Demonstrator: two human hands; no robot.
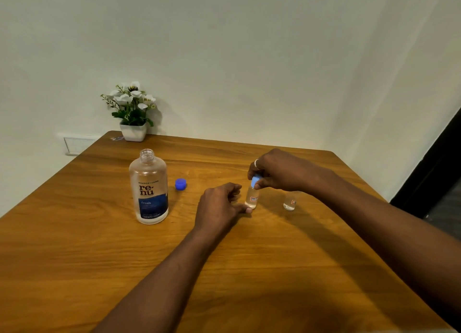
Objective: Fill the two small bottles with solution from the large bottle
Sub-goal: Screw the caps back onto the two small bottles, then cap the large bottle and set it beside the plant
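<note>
The small bottle [252,198] is standing upright well to the right of the large bottle [149,188]. The right hand [277,174] is pinching its pale blue cap [255,181] from above with fingertips and thumb. The left hand [219,206] is lying loose between the two bottles, gripping nothing, with the thumb tip reaching the small bottle's foot. Touching or just beside, can't tell.

I'm guessing this little thing is going to be light and tippy, probably hard clear plastic with slick sides. So honestly the left hand should be holding the body low down while the cap's turning, otherwise it's just spinning or toppling.

The second small bottle [289,203] is sitting further right of the large bottle, partly under the right forearm, top hidden.

The large bottle is standing open, with its blue cap [180,184] lying just to its right on the table [74,258]. That one's looking heavier, so I'd be grabbing it round the middle for pouring.
</note>
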